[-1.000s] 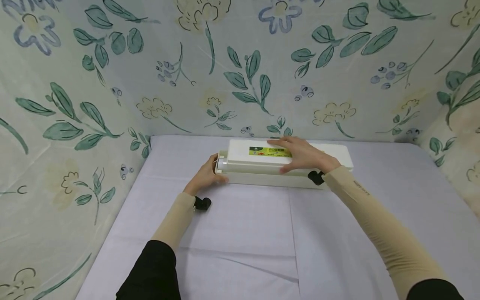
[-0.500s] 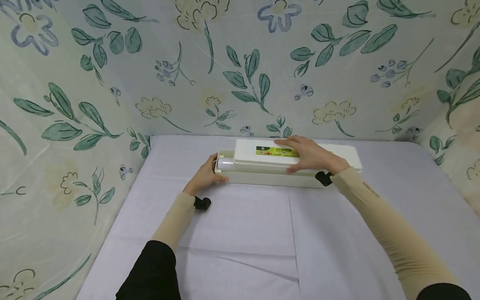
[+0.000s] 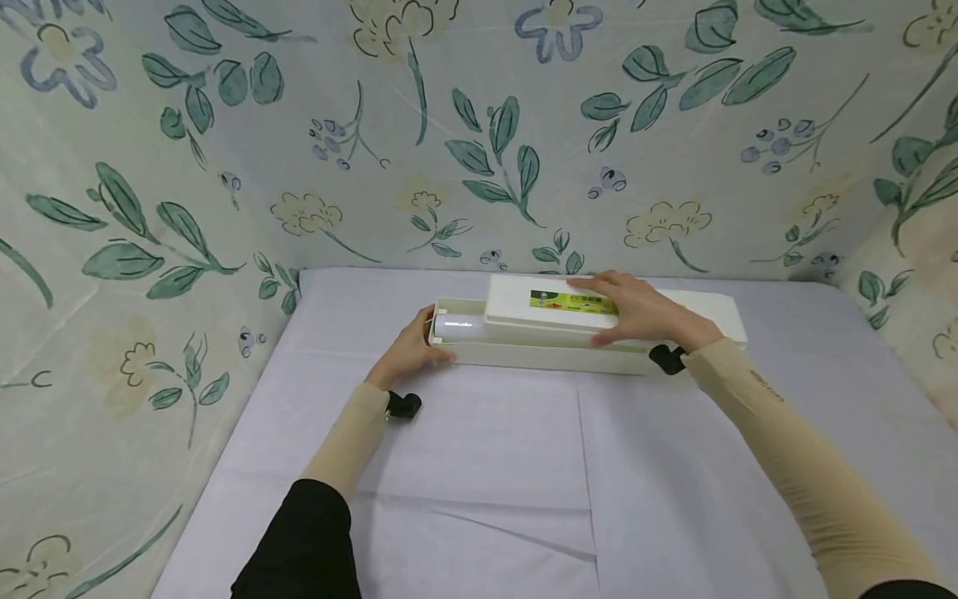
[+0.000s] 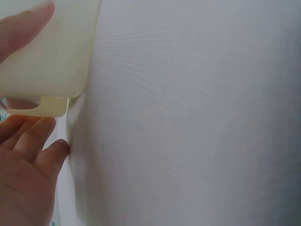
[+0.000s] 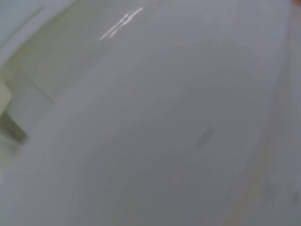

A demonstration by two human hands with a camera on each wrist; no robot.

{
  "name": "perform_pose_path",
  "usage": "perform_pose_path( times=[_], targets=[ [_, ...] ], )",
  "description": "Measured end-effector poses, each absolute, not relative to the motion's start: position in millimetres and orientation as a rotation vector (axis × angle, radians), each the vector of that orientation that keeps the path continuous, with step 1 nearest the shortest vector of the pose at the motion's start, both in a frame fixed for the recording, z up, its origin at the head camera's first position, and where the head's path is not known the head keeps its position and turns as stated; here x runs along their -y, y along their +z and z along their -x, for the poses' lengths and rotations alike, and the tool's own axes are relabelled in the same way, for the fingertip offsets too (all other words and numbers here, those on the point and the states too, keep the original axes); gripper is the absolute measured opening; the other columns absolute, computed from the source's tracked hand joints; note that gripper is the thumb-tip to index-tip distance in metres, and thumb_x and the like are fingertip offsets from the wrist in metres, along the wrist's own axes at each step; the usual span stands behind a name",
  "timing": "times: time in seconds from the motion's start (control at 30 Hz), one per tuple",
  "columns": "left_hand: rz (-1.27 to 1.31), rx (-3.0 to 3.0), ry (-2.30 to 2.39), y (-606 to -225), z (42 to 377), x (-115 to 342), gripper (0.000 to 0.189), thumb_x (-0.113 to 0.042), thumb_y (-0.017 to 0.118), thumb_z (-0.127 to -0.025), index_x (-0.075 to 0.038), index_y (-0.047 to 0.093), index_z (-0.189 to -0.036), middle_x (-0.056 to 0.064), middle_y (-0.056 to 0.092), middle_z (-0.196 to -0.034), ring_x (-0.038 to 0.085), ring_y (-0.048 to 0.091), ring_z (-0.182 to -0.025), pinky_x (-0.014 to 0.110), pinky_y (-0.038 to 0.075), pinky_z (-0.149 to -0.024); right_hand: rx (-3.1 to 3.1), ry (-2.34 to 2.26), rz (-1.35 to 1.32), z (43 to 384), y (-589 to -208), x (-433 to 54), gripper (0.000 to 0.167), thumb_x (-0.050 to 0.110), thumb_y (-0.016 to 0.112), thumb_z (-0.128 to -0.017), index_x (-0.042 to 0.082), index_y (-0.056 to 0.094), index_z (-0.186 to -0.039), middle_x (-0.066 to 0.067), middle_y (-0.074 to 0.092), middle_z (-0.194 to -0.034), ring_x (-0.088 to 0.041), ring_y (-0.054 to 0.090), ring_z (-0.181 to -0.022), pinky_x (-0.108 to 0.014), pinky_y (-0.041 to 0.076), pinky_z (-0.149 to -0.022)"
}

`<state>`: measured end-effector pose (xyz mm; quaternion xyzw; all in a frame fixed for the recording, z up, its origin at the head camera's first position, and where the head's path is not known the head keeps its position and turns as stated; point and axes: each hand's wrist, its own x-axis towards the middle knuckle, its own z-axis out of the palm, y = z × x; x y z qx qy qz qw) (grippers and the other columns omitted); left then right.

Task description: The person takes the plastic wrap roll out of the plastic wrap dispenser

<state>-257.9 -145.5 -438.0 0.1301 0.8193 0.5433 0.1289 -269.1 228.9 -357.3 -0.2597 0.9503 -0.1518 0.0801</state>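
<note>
A long white plastic-wrap dispenser box [image 3: 524, 356] lies on the table in the head view. Its white lid [image 3: 509, 309], which carries a green and yellow label [image 3: 557, 300], is offset to the right and overhangs the right end. At the uncovered left end a roll of plastic wrap [image 3: 460, 326] shows inside. My left hand [image 3: 407, 356] grips that end, thumb on the front wall and fingers at the end wall, as the left wrist view shows. My right hand [image 3: 639, 312] holds the lid from above, thumb at its front edge and fingers across the top.
A pale, creased cloth [image 3: 479, 474] covers the table. Behind it hangs a floral curtain [image 3: 419, 183], close to the box's rear side. The right wrist view is mostly a blurred, pale surface.
My right hand has moved the lid steadily to the right along the box, baring more of the roll at the left. My left hand and the box have stayed put.
</note>
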Motion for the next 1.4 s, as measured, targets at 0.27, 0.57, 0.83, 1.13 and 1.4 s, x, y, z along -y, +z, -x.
perform_pose_path(
  times=[0.27, 0.57, 0.83, 1.13, 1.4],
  targets=[
    [-0.375, -2.422, 1.586, -457.8, 267.8, 147.8, 0.100, -0.003, 0.080, -0.074, -0.003, 0.016, -0.150, 0.017, 0.030, -0.150, 0.032, 0.034, -0.135, 0.044, 0.033, -0.105, -2.854, -0.471, 0.765, 265.3, -356.7, -240.8, 0.096, 0.038, 0.084, -0.070, 0.025, 0.032, -0.150, -0.016, 0.036, -0.144, -0.039, 0.035, -0.127, -0.066, 0.030, -0.096],
    [-0.380, -2.428, 1.582, -460.6, 269.6, 148.5, 0.100, -0.004, 0.081, -0.073, -0.003, 0.017, -0.150, 0.016, 0.030, -0.150, 0.031, 0.033, -0.135, 0.044, 0.032, -0.106, -2.862, -0.459, 0.763, 260.9, -357.0, -249.2, 0.095, 0.037, 0.085, -0.070, 0.021, 0.034, -0.150, -0.017, 0.038, -0.142, -0.038, 0.038, -0.123, -0.064, 0.033, -0.093],
    [-0.372, -2.391, 1.592, -459.5, 270.1, 148.8, 0.102, -0.005, 0.082, -0.073, -0.003, 0.015, -0.151, 0.018, 0.027, -0.152, 0.033, 0.031, -0.136, 0.046, 0.031, -0.106, -2.879, -0.461, 0.729, 258.3, -357.9, -256.0, 0.096, 0.037, 0.085, -0.070, 0.020, 0.035, -0.149, -0.018, 0.037, -0.142, -0.039, 0.037, -0.123, -0.065, 0.033, -0.093],
    [-0.394, -2.372, 1.577, -429.3, 252.6, 144.6, 0.096, 0.002, 0.077, -0.075, 0.006, 0.015, -0.148, 0.026, 0.028, -0.148, 0.039, 0.034, -0.133, 0.048, 0.033, -0.104, -2.885, -0.455, 0.697, 255.4, -357.7, -264.7, 0.096, 0.038, 0.085, -0.069, 0.020, 0.036, -0.149, -0.019, 0.036, -0.142, -0.039, 0.036, -0.123, -0.065, 0.033, -0.092],
    [-0.371, -2.359, 1.588, -421.0, 247.4, 143.0, 0.096, 0.002, 0.077, -0.075, 0.005, 0.015, -0.148, 0.026, 0.030, -0.148, 0.037, 0.035, -0.133, 0.047, 0.032, -0.105, -2.883, -0.458, 0.669, 253.8, -358.0, -275.7, 0.096, 0.038, 0.084, -0.070, 0.020, 0.034, -0.150, -0.020, 0.034, -0.143, -0.041, 0.035, -0.123, -0.066, 0.033, -0.090]
  ],
)
